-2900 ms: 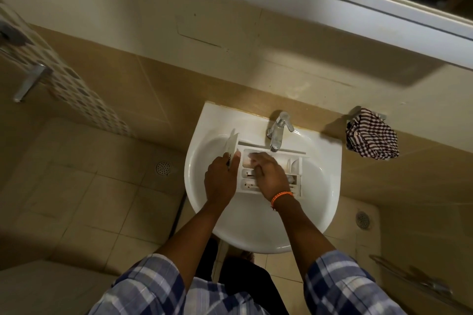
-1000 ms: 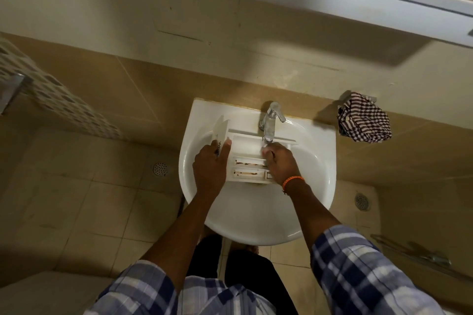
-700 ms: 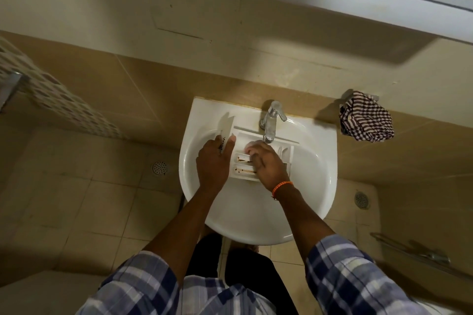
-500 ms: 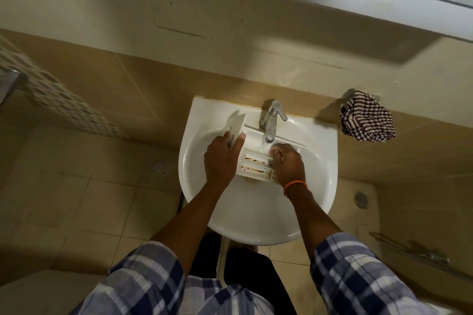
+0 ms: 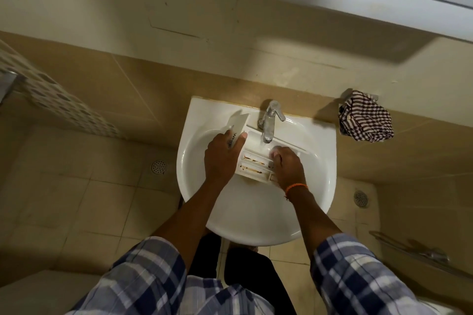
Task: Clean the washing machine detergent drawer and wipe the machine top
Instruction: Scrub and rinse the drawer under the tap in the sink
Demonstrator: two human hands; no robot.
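Gripping the stiff, wet, slippery drawer [image 5: 256, 163] by its front panel, left hand [image 5: 222, 158]; right hand [image 5: 288, 166] rubs inside, curl unclear.

A white plastic detergent drawer [image 5: 256, 158], lying in the white sink [image 5: 317, 151] under the tap [image 5: 268, 123]. Long and flat, open side up, with its front panel sticking up at the far left end and dark letters on that panel. Small boxes inside, with brown dirt lines along two of the near ones; held at the left end by the left hand [image 5: 221, 158], with the right hand [image 5: 288, 166] on its right end.
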